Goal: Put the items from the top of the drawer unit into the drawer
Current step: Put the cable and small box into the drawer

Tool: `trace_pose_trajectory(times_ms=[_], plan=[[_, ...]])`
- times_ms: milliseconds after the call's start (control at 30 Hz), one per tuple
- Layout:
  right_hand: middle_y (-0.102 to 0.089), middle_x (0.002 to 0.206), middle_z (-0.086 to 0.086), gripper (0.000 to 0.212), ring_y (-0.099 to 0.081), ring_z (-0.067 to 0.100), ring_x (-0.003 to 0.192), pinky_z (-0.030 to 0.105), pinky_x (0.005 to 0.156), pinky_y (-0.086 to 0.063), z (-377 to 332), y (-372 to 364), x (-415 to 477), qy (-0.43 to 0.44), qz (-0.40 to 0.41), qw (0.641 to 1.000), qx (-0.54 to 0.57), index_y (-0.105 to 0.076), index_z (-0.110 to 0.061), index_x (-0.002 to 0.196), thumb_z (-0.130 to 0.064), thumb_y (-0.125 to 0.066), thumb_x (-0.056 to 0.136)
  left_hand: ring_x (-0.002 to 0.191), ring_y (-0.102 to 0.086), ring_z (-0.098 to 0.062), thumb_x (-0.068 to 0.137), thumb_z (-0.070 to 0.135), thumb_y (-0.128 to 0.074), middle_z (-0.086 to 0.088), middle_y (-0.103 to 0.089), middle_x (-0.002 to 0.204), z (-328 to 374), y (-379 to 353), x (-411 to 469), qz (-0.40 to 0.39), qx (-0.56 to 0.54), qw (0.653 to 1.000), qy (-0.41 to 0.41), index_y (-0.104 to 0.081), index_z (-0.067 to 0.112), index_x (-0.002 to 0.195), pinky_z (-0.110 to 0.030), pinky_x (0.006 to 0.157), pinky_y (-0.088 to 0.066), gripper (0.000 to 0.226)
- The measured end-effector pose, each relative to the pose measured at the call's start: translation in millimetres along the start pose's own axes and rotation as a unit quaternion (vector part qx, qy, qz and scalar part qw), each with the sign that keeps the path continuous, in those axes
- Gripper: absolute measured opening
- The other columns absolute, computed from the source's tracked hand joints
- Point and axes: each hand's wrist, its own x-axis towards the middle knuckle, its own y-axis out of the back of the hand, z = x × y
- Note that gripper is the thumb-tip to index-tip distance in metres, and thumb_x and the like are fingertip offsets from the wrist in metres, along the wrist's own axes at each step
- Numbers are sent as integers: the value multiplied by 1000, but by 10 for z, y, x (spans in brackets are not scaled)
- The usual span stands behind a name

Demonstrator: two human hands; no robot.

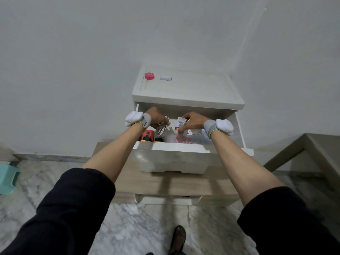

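Now both hands are lowering items into the open white plastic drawer (184, 147): left hand (155, 117) clasps a white coiled cable (162, 127), right hand (192, 121) pinches a small white box (180, 124); next, release and fetch the round pink object (149, 76) and small white rectangular block (165, 78).

You are facing a plain pale wall (92, 52) that is filling most of the view. Grey-veined marble floor (128, 227) is spreading below you, meeting the wall at a stone skirting (51, 157). A wooden table (320, 144) is edging in at right, and a mint-green stool (7, 178) is peeking in at left.
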Motion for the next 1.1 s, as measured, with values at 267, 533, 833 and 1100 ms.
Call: trace_pose_trajectory(times_ms=[267, 533, 833, 1100], plan=[[-57, 134, 6, 83, -56, 25, 118, 33, 98, -49, 94, 6, 346, 2, 6, 1000, -7, -48, -12, 138, -33, -83, 66, 60, -60, -23, 76, 14, -76, -17, -64, 82, -29, -127, 421, 52, -53, 997, 30, -61, 2, 71, -33, 65, -56, 20], [-61, 130, 5, 77, -58, 25, 116, 35, 99, -49, 181, -14, 724, 1, -10, 999, -35, -55, -11, 131, -36, -82, 64, 88, -66, -29, 76, 19, -77, -21, -69, 109, -32, -250, 809, 66, -86, 993, 41, -66, -4, 106, -37, 85, -57, 39], [-51, 142, 3, 92, -51, 25, 128, 35, 107, -43, 278, -90, 960, -7, -35, 997, -67, -44, -17, 142, -41, -83, 62, 113, -62, -29, 78, 22, -75, -15, -64, 124, -104, -422, 1059, 45, -56, 994, 77, -63, -2, 119, -30, 90, -49, 49], [-63, 119, 1, 80, -60, 29, 109, 35, 89, -52, 270, -182, 912, 7, -26, 989, -142, -56, -26, 120, -42, -87, 49, 113, -63, -29, 71, 28, -82, -15, -65, 124, -199, -413, 1100, -1, 20, 996, 92, -62, -1, 120, -31, 90, -51, 60]])
